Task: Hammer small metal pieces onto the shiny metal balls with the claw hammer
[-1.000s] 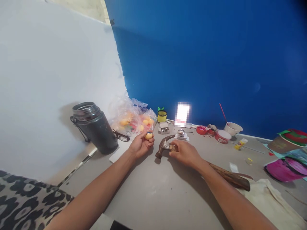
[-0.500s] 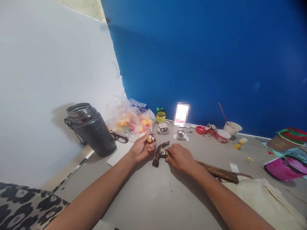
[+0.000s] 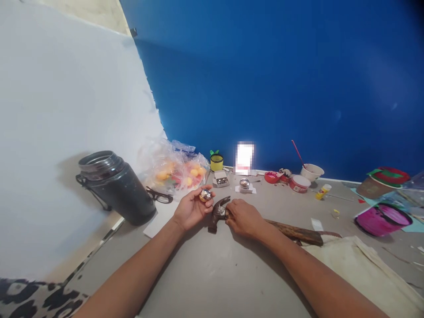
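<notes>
The left hand (image 3: pixel 190 211), just left of the hammer (image 3: pixel 217 217), has its grip closed around a shiny ball (image 3: pixel 206 194); the palm is turned up, probably so that the ball's upper side remains free to see. The right hand (image 3: pixel 244 219) is wrapped around the hammer's handle close to the head, its grip pressed on the wood; this short hold, I think, gives more control than force. Whether the head touches the bench (image 3: pixel 205 282), I cannot tell.

Beyond the hammer are an open box (image 3: pixel 219 175) with small metal pieces (image 3: pixel 223 181) and a second shiny ball (image 3: pixel 244 183), both seemingly placed for easy reach. Behind these, the bench's back edge follows the blue wall (image 3: pixel 265 88).

Left of the hammer, the glasses (image 3: pixel 162 198), plastic bag (image 3: pixel 172 168) and dark bottle (image 3: pixel 114 190) make that side narrow. To its right, the handle's end comes near a pale cloth (image 3: pixel 357 269). The near side of the hammer, between the forearms, seems the roomiest for moving.
</notes>
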Action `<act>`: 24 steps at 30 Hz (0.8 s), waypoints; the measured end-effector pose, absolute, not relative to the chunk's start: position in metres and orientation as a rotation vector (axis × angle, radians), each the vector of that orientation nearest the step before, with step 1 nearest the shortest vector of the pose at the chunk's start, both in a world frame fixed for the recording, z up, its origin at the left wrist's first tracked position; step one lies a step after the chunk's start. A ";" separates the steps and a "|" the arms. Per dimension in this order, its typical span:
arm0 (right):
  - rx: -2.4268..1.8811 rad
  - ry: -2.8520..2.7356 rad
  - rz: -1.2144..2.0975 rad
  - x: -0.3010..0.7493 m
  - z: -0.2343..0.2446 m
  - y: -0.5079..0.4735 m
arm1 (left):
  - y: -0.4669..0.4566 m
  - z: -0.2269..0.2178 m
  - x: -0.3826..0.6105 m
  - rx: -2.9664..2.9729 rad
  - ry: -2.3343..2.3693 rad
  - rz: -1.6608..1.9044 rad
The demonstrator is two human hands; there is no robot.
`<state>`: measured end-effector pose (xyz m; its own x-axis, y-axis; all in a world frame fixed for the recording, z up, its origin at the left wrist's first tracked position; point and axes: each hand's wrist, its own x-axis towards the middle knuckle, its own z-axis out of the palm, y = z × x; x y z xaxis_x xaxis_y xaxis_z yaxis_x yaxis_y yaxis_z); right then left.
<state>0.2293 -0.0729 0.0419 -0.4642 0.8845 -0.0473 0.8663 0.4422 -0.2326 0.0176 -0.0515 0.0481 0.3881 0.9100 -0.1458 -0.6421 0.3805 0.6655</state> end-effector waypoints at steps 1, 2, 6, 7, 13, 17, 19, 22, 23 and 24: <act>-1.578 -2.596 0.347 0.229 0.042 -0.073 | -0.052 0.049 0.017 0.561 0.535 1.059; -1.575 -2.593 0.348 0.230 0.042 -0.073 | -0.053 0.049 0.017 0.566 0.524 1.068; -1.558 -2.590 0.342 0.230 0.040 -0.072 | -0.055 0.048 0.019 0.647 0.544 1.099; -1.554 -2.591 0.338 0.230 0.039 -0.072 | -0.055 0.048 0.019 0.674 0.560 1.101; -1.554 -2.595 0.324 0.230 0.039 -0.072 | -0.056 0.046 0.021 0.785 0.559 1.062; -1.558 -2.599 0.321 0.230 0.040 -0.072 | -0.056 0.046 0.021 0.819 0.566 1.050; -1.556 -2.593 0.321 0.230 0.039 -0.072 | -0.056 0.046 0.021 0.845 0.578 1.038; -1.544 -2.588 0.314 0.230 0.038 -0.071 | -0.056 0.045 0.021 0.868 0.587 1.030; -1.543 -2.589 0.312 0.231 0.038 -0.071 | -0.056 0.045 0.020 0.871 0.587 1.028; -1.544 -2.590 0.311 0.231 0.038 -0.071 | -0.056 0.044 0.020 0.873 0.586 1.025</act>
